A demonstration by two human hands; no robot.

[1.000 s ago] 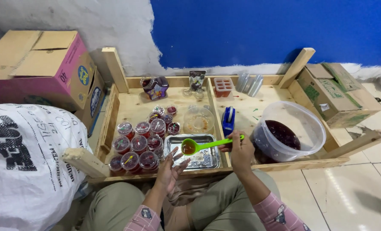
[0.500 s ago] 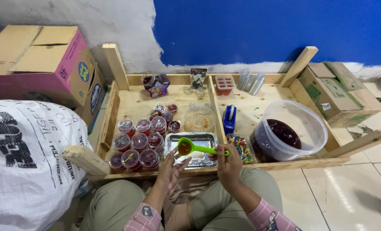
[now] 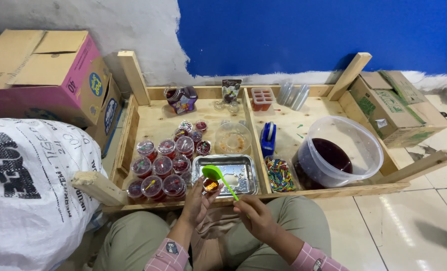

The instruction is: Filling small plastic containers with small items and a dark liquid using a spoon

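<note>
person seated, knees at the near edge of an upturned wooden table (image 3: 193,118) used as a tray. right hand (image 3: 256,216) closest to camera, fingers closed round the handle of a green ladle (image 3: 218,178); ladle bowl sits just above a small clear cup (image 3: 211,185). left hand (image 3: 198,200) has fingers wrapped on that cup, holding it at the near rim of a steel tray (image 3: 238,170). cup shows dark red liquid with a bit of orange in it.

left of the tray: cluster of filled cups (image 3: 165,165), dark red, lidded, packed touching each other. right of the tray, past the wooden divider: a container of coloured sticks (image 3: 279,175), then a big clear bucket (image 3: 341,150) part full of dark red liquid. behind the sticks a blue tape dispenser (image 3: 268,136).

mid: clear round bowl (image 3: 232,138) behind the steel tray.

far edge: glass jar (image 3: 181,98), red mould tray (image 3: 262,98), stacked clear cups (image 3: 293,94) lying down.

outside: white sack (image 3: 28,190) near left, cardboard boxes (image 3: 48,75) far left, another box (image 3: 399,108) far right, blue wall (image 3: 308,35) behind.
</note>
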